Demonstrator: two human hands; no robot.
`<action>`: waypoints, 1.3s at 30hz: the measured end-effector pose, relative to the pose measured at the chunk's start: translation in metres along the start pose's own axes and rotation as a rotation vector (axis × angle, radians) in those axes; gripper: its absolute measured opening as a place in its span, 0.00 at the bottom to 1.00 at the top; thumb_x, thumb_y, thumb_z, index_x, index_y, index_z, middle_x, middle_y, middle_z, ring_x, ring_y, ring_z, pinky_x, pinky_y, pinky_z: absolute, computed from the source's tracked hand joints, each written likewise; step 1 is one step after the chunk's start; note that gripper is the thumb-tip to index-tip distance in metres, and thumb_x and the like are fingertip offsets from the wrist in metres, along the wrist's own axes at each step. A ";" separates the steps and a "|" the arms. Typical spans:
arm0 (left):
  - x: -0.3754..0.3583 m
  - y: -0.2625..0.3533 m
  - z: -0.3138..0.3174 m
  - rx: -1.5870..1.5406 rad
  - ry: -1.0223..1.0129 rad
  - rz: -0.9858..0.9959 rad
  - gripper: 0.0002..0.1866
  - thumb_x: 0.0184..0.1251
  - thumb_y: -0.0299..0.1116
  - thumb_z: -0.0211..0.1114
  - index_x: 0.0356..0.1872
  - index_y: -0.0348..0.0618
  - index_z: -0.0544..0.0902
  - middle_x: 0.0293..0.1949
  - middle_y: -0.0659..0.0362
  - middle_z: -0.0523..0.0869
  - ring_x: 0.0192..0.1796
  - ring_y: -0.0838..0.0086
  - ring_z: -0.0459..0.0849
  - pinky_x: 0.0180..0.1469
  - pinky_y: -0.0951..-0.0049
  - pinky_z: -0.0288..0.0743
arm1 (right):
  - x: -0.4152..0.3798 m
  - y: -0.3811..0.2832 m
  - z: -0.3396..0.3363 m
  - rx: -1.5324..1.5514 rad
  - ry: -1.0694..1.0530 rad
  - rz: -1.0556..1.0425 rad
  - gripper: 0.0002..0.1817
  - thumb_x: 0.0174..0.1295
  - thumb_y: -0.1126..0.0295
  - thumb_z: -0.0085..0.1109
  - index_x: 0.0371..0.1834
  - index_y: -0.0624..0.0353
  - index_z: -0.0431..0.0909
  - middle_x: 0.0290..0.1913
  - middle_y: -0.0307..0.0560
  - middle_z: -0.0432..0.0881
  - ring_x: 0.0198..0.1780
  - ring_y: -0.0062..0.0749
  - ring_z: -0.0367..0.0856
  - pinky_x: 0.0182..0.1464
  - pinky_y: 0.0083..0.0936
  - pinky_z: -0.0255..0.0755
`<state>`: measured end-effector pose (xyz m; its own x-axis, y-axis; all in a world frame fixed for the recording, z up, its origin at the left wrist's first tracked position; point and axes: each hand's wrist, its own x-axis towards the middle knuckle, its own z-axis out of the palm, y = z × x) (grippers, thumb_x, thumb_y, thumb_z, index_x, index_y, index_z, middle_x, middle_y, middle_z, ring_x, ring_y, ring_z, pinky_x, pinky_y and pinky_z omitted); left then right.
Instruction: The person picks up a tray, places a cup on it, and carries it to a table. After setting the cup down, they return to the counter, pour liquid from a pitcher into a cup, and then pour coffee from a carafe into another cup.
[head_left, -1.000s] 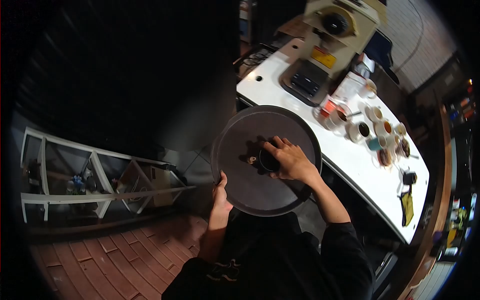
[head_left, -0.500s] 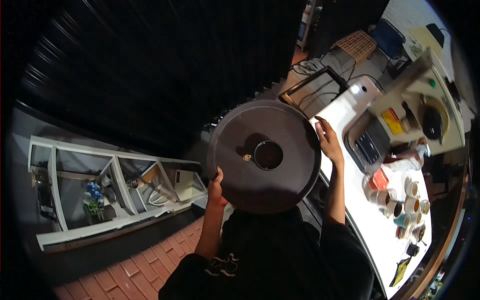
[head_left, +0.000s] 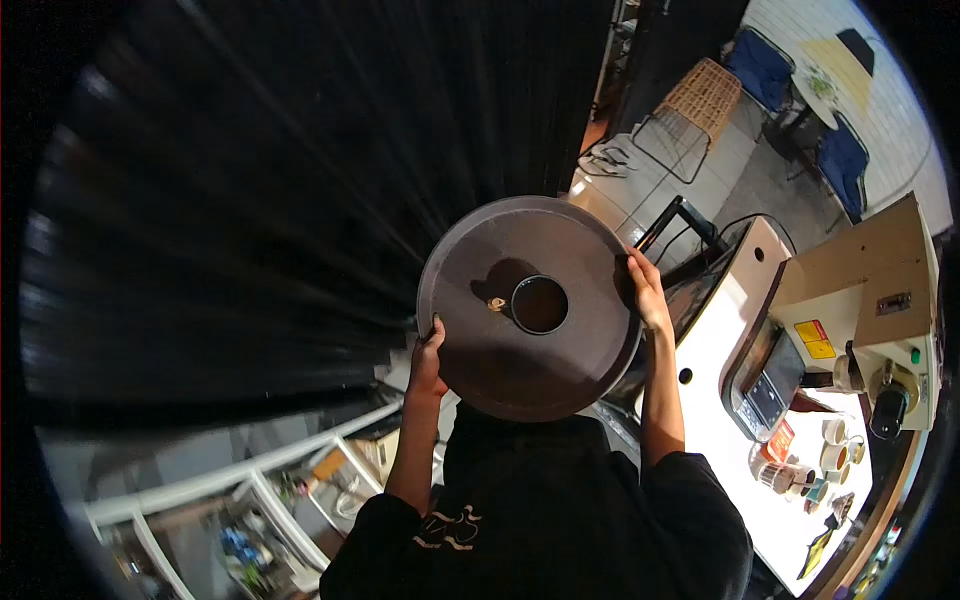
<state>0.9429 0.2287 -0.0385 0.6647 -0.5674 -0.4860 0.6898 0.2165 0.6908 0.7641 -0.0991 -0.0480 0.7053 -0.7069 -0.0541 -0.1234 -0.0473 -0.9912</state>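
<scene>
A round dark brown tray (head_left: pixel 530 377) with a raised rim is in front of my chest, gripped from both sides. My left hand (head_left: pixel 427 362) is closed on its left rim, thumb on top. On the opposite rim, my right hand (head_left: pixel 648 288) holds the right side; the fingers under the tray are hidden. Near the tray's middle stands a dark cup (head_left: pixel 540 304) with dark liquid in it. Its small gold-coloured handle (head_left: pixel 497 304) points left, and neither hand touches the cup.
At right, a white counter (head_left: pixel 716 341) carries a black digital device (head_left: pixel 768 391), several small cups (head_left: pixel 834 457) and a beige machine (head_left: pixel 850 270). Beyond are a wicker stool (head_left: pixel 700 98) and blue chairs (head_left: pixel 760 66). A black curtain-like surface (head_left: pixel 250 220) fills the left, above a white shelf frame (head_left: pixel 280 462).
My view has turned toward the right: the shelf has slid lower, and more of the chairs and machine shows. The tray and cup stay between my hands.
</scene>
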 end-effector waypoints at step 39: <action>0.627 -0.092 0.646 0.588 -0.795 -0.624 0.28 0.70 0.51 0.58 0.61 0.39 0.73 0.56 0.53 0.81 0.58 0.63 0.78 0.59 0.58 0.73 | 0.345 0.033 -0.373 0.168 1.216 0.015 0.21 0.72 0.68 0.47 0.61 0.71 0.72 0.58 0.52 0.78 0.61 0.33 0.73 0.64 0.27 0.63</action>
<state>1.1112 -0.6603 -0.0612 -0.2529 -0.8283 -0.4999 0.4561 -0.5578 0.6935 0.7429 -0.6075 -0.0543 -0.4167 -0.9090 -0.0070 0.0293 -0.0057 -0.9996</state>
